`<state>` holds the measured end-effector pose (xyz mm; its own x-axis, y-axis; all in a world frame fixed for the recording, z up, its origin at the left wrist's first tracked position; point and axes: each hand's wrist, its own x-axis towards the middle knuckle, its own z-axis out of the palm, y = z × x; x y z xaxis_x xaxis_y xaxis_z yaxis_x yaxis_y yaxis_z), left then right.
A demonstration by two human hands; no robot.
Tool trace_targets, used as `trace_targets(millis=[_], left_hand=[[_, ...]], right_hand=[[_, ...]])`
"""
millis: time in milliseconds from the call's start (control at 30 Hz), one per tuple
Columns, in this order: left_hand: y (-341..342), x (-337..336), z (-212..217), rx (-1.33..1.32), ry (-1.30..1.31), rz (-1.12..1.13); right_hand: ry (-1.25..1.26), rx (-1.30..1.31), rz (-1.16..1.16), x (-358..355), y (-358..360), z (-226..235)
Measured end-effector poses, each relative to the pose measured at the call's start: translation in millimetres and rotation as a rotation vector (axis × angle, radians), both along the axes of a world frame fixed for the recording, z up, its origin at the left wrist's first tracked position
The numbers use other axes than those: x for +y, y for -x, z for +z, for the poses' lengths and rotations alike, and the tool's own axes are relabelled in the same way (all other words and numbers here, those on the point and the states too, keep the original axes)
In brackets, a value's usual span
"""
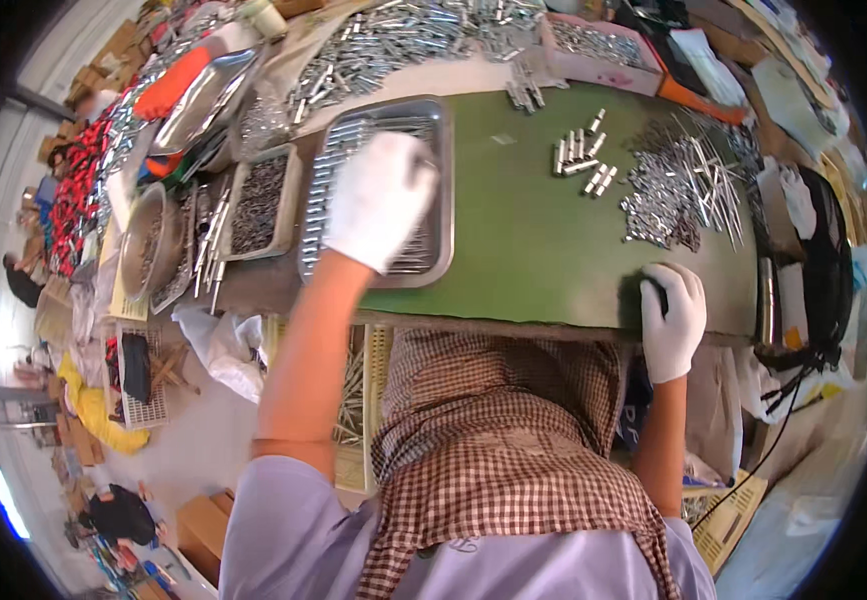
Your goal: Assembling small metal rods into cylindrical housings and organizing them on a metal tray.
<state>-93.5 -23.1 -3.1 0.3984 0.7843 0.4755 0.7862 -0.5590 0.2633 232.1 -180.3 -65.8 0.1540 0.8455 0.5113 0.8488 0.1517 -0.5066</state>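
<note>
My left hand (381,200), in a white glove, is over a shallow metal tray (442,190). Its fingers are curled closed, and whatever they may hold is hidden beneath the hand. Slim silvery metal rods (321,190) lie side by side in rows in that tray, partly covered by the hand. My right hand (675,312), also gloved in white, rests at the front edge of the green tabletop (523,220). Its thumb and fingers are loosely bent and apart, with no object visible between them.
Short metal cylinders (578,150) stand and lie on the right half of the table, beside a pile of small metal parts (658,195) and thin rods (713,185). A bin of dark small pieces (258,205) sits left of the tray. Loose metal parts (383,50) heap up behind.
</note>
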Motion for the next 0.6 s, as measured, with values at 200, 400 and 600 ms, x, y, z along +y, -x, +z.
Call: trace_targets(millis=[200, 400, 600], left_hand=[[92.3, 83.5, 8.1, 0.136, 0.292, 0.149], [117.6, 110.7, -8.4, 0.189, 0.344, 0.045], [132.1, 117.5, -68.0, -0.270, 0.173, 0.197]], right_hand=[[-0.048, -0.265, -0.087, 6.9, 11.7, -3.5], [-0.039, -0.270, -0.093, 16.1, 10.8, -8.8], [0.028, -0.322, -0.100, 15.3, 5.2, -17.3]])
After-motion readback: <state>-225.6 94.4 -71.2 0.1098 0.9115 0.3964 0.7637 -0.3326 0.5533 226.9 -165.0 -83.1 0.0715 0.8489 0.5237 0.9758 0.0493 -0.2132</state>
